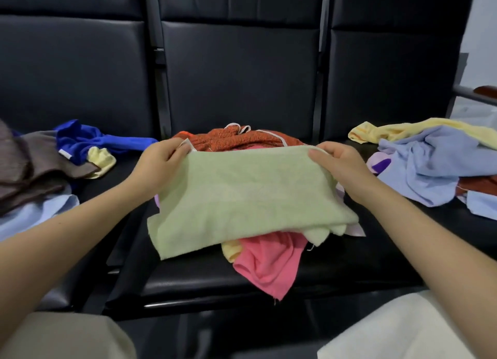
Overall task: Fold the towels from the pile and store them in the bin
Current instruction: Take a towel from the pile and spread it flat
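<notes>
Nearest the camera, two bare forearms are reaching forward over the person's light-coloured lap. The left hand (161,162) is pinching the far left corner of a pale green towel (247,197), its fingers (180,151) curling over the edge. The right hand (340,163) is gripping the far right corner likewise, thumb on top. The green towel is lying spread, its near edge draping toward the camera.

Beneath it, a pile is sitting on the middle black seat (204,283): a pink towel (269,264) is hanging out at the near side beside a scrap of yellow cloth (231,251), and an orange-red knitted cloth (242,139) with white trim is lying at the far side.

On the left seat, brown cloths (29,168), a royal blue cloth (88,141), a small yellow cloth (103,159) and a light blue cloth (37,213) are lying loose. A small white tag is showing on the blue cloth; any writing on it is too small to read.

On the right seat, a light blue cloth (425,168), a pale yellow towel (419,130), a purple scrap (382,165) and a rust cloth (478,184) are lying heaped together.

Behind, black padded backrests (242,71) are standing upright.
</notes>
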The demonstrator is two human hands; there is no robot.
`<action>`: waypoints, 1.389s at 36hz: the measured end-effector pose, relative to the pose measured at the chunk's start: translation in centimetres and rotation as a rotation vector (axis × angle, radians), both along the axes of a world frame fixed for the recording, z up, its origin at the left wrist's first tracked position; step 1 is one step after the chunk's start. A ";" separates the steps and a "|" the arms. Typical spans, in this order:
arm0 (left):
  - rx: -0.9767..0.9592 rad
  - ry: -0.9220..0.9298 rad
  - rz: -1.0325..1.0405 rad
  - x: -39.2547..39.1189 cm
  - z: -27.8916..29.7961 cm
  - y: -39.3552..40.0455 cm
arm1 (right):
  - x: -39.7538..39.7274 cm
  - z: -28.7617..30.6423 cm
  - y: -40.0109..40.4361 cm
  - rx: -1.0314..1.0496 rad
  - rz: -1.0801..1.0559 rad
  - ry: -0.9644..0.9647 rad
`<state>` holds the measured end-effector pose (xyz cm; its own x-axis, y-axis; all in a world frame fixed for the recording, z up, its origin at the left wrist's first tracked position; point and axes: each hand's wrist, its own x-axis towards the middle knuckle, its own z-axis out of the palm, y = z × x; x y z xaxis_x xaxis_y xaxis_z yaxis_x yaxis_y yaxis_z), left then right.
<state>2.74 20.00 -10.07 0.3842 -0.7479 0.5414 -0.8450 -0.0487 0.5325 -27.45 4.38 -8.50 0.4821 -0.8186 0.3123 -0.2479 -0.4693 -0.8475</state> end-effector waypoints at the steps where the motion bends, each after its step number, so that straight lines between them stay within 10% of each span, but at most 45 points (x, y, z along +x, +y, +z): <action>1: 0.016 -0.011 0.006 0.4 -0.5 -0.2 | 0.4 -0.3 -0.3 -0.034 -0.005 0.049; 6: 0.156 -0.007 -0.066 1.0 -3.1 -0.7 | 0.9 -2.0 -1.6 -0.183 0.022 0.410; 35: 0.250 0.295 -0.096 -0.1 -2.7 -1.0 | -1.5 -3.4 -2.3 -0.131 0.059 0.248; 50: 0.295 0.124 -0.104 0.0 -2.5 -1.6 | -1.6 -2.9 -2.4 0.122 -0.065 0.067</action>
<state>2.73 18.41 -12.58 0.3472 -0.9040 0.2496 -0.7832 -0.1331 0.6073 -29.02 1.98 -11.36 0.4433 -0.8786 0.1776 -0.3324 -0.3451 -0.8777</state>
